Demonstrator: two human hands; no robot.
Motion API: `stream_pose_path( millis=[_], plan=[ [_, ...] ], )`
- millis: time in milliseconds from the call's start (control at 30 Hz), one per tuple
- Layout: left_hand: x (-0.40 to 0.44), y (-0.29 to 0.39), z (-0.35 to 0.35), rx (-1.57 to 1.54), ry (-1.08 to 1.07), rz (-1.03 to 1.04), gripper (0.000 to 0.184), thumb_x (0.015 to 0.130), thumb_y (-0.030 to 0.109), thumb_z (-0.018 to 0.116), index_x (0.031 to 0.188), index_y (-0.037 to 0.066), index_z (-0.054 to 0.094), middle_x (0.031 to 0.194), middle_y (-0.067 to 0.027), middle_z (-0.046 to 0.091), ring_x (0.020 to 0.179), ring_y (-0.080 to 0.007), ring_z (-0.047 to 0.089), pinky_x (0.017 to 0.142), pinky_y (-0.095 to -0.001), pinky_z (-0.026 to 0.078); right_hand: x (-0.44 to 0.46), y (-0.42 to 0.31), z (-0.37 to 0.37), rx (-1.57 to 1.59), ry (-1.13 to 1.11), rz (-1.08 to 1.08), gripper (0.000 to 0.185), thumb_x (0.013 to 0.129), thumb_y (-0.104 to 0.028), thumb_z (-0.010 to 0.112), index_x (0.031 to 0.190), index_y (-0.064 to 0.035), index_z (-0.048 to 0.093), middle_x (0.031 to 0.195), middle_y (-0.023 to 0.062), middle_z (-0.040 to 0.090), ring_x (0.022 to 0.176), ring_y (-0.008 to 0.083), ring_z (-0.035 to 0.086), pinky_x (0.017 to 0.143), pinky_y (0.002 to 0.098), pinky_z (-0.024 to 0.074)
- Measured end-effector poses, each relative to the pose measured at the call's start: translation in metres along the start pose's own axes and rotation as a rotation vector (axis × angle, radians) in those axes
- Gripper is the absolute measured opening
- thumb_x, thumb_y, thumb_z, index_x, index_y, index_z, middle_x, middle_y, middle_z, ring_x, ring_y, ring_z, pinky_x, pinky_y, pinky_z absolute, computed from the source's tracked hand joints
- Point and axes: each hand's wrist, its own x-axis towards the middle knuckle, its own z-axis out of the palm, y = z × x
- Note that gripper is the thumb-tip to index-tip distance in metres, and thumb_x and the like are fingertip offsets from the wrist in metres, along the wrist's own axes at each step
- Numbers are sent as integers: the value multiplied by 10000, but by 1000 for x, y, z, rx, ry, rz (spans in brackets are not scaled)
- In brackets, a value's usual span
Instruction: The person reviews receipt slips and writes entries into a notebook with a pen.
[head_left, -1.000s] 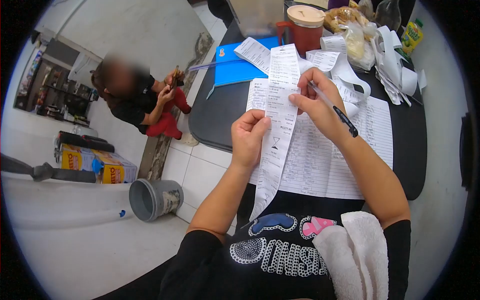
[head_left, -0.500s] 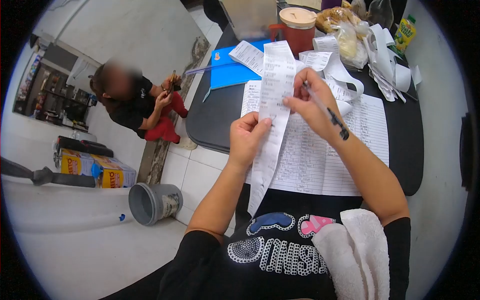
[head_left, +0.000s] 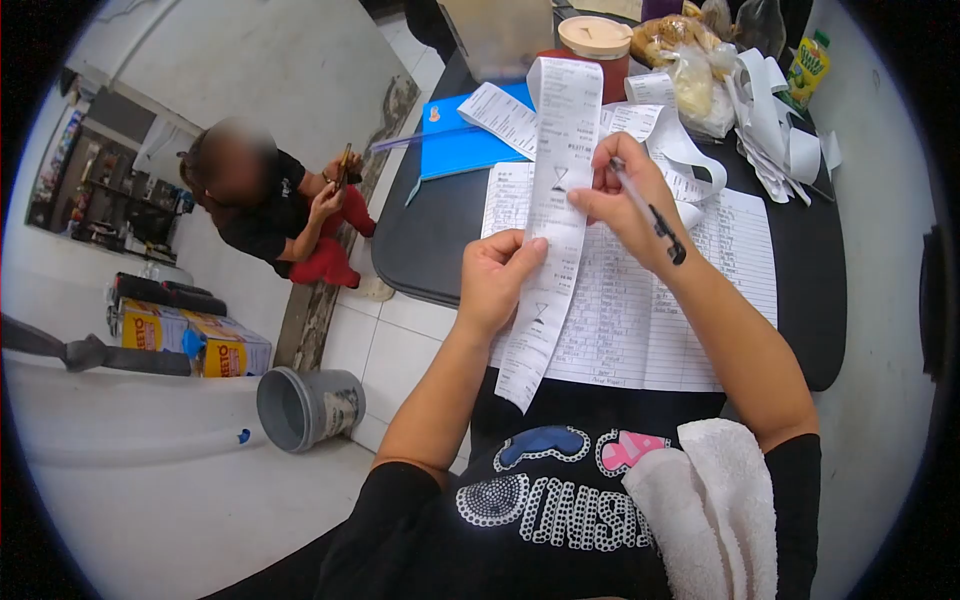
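A long printed receipt strip (head_left: pixel 560 215) hangs between my two hands, over a lined notebook (head_left: pixel 660 330) filled with handwriting. My left hand (head_left: pixel 500 275) pinches the strip's left edge between thumb and fingers. Higher up, my right hand (head_left: pixel 628 205) grips the right edge of the same strip. A clear pen with a black cap end (head_left: pixel 660 232) is also tucked in my right hand, pointing back toward the wrist. The strip's lower end dangles past the notebook's near edge. More curled receipt paper (head_left: pixel 690 170) lies behind my right hand.
Behind the notebook are a blue folder (head_left: pixel 455 140), a red lidded mug (head_left: pixel 600 50), bagged food (head_left: pixel 690 85), a heap of receipts (head_left: pixel 765 120) and a green-yellow pouch (head_left: pixel 808 68). To the left, a person (head_left: pixel 270 195) holds a phone; a grey bucket (head_left: pixel 312 408) lies nearby.
The receipt strip has shifted upward through my hands, bringing another printed stretch and an hourglass mark into view. Its lower end has risen. Both hands stay nearly in place.
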Motion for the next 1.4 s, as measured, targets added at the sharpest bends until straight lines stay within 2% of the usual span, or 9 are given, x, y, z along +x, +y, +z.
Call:
stream_pose_path(
  millis=[167, 567, 667, 1033, 1233, 1400],
  plan=[
    [-1, -3, -5, -95, -15, 2, 198, 860, 114, 538, 868, -67, 618, 774, -66, 628, 652, -76, 553, 589, -204, 440, 10, -11, -7, 63, 44, 23, 267, 708, -30, 633, 843, -49, 404, 685, 36, 487, 606, 94, 515, 524, 225, 470],
    [-1, -2, -1, -120, -32, 2, 112, 813, 37, 577, 858, -57, 617, 785, -79, 633, 656, -86, 572, 609, -213, 473, 16, -15, -10, 56, 31, 27, 248, 718, -53, 633, 843, -60, 419, 682, 29, 488, 590, 90, 517, 514, 218, 463],
    [-1, -2, -2, -86, -37, 12, 154, 795, 39, 584, 885, -85, 603, 812, -121, 635, 675, -123, 599, 632, -236, 495, 16, -13, -9, 44, 24, 36, 246, 720, -52, 634, 843, -55, 420, 675, 30, 491, 581, 92, 520, 510, 216, 459],
    [-2, 0, 0, -59, -44, 34, 177, 794, 56, 603, 901, -84, 603, 823, -119, 637, 677, -121, 598, 631, -237, 495, 16, -8, -9, 13, 10, 8, 238, 724, -75, 637, 838, -50, 429, 674, 29, 484, 572, 102, 520, 517, 232, 468],
    [-2, 0, -2, -30, -2, 37, 163, 803, 58, 598, 895, -75, 616, 807, -103, 641, 673, -105, 589, 621, -222, 482, 3, -27, -4, -3, 28, 97, 290, 698, -61, 674, 828, -58, 414, 679, 23, 479, 616, 109, 518, 538, 222, 461],
    [-3, 3, 3, -52, 22, 20, 150, 804, 53, 601, 890, -68, 622, 794, -91, 642, 662, -88, 579, 609, -209, 472, -8, -1, 2, -49, -44, 19, 306, 692, -54, 689, 805, -57, 406, 685, 20, 486, 613, 97, 507, 548, 220, 447]
  ],
)
